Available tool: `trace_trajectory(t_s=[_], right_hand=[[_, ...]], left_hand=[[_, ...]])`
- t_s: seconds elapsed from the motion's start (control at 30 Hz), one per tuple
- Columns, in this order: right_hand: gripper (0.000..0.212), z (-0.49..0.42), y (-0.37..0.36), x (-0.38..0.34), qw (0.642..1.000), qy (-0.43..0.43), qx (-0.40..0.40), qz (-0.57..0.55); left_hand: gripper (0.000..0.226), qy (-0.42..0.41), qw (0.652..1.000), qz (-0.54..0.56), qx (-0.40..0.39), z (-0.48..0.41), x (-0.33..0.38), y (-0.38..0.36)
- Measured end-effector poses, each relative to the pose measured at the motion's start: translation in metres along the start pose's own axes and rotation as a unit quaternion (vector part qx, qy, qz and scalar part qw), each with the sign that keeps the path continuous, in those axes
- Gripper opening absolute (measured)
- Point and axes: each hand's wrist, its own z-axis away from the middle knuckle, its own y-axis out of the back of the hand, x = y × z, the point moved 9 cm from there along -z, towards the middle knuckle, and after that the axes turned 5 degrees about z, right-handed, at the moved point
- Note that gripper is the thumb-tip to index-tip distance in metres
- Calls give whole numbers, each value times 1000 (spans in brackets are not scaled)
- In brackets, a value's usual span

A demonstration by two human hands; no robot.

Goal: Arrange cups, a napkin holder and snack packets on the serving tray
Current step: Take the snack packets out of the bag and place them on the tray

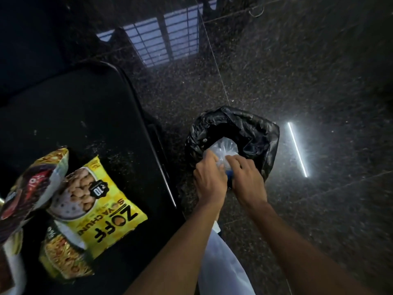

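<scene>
Both my hands are down over a black plastic bag that stands open on the floor. My left hand and my right hand grip a clear plastic wrap at the bag's mouth; something blue shows between the hands. What the wrap holds is hidden. On the black table at the left lie snack packets: a yellow soya chunks packet, a dark red packet partly on top of it, and a yellow noodle-print packet nearer me.
The floor is dark speckled stone with bright light reflections. The table's edge runs just left of the black bag. White cloth hangs below my arms.
</scene>
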Motion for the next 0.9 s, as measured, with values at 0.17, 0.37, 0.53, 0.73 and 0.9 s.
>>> trace_trajectory(t_s=[0.17,0.37,0.53,0.73,0.9], right_hand=[[63,-16,-20,8,996,-14,-76,52],[66,-14,-18,-2,993,-10,-109,50],[60,0,13,-15,995,-24,-93,26],[32,28,98,-33,969,-112,69,-211],[25,82,167,-107,937,-63,164,-303]], left_hand=[[31,-6,992,-64,-109,-12,-10,-33],[58,-28,975,-126,-180,-10,-10,-38],[59,-5,983,-72,-167,11,0,-15],[49,-65,992,108,-31,76,40,72],[35,-157,953,234,111,158,28,188]])
